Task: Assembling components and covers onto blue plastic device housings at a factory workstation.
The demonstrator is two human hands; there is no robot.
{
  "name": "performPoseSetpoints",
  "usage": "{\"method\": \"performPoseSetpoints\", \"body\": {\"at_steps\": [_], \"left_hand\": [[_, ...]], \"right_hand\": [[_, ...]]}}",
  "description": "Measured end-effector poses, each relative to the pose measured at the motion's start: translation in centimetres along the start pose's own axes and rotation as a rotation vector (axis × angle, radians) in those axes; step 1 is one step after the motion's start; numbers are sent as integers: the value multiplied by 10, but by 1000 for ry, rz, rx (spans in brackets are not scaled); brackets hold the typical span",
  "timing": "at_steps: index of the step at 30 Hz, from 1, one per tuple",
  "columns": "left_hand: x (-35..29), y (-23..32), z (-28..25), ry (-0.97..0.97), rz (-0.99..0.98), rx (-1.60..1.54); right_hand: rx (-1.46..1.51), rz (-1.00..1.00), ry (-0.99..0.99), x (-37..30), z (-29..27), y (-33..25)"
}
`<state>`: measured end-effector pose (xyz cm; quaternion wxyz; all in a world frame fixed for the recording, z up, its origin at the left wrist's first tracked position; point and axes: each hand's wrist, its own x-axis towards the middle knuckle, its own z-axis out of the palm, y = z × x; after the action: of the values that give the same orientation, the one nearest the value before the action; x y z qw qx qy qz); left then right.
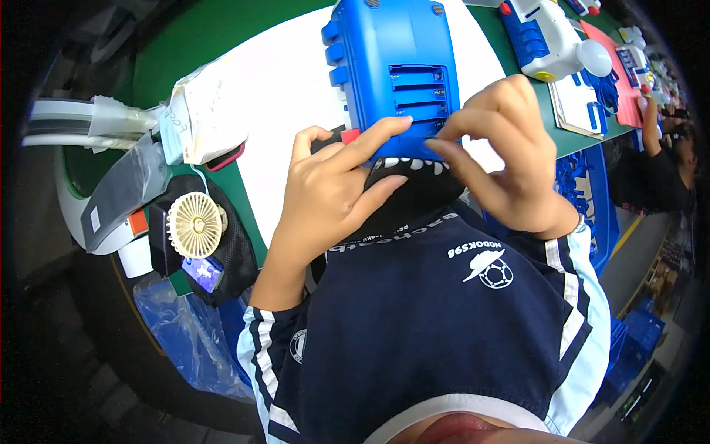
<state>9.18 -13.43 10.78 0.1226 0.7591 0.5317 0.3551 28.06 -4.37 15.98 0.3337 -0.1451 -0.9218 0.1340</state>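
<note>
A blue plastic housing [410, 44] lies in front of me, its slotted battery compartment [418, 92] uncovered. Small metal contacts show at the slot ends. My left hand [329, 174] is at the housing's near left corner, with the index finger laid along the blue plastic and the thumb spread apart below. Above the near right corner, my right hand [506, 140] has thumb and forefinger brought together in a pinch. Whatever sits between those fingertips is too small to name. A bit of red [350, 136] shows beside the left fingers.
White sheeting [288, 89] covers part of the green table [174, 55]. To the left are a small cream fan [196, 224], a black bag [237, 255] and a paper-wrapped bundle [211, 111]. A white-and-blue device [547, 37] stands at right, above a blue bin [584, 185]. Another person's arm [651, 126] shows far right.
</note>
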Motion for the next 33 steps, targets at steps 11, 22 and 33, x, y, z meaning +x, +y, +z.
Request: {"method": "performPoseSetpoints", "body": {"at_steps": [11,22,33], "left_hand": [[-6,1,-2,-134,46,96],[-8,-2,-1,-150,46,107],[-11,2,2,-109,59,77]], "right_hand": [[291,342,-170,-16,24,6],[233,331,-162,-17,28,3],[246,356,-100,-21,32,5]]}}
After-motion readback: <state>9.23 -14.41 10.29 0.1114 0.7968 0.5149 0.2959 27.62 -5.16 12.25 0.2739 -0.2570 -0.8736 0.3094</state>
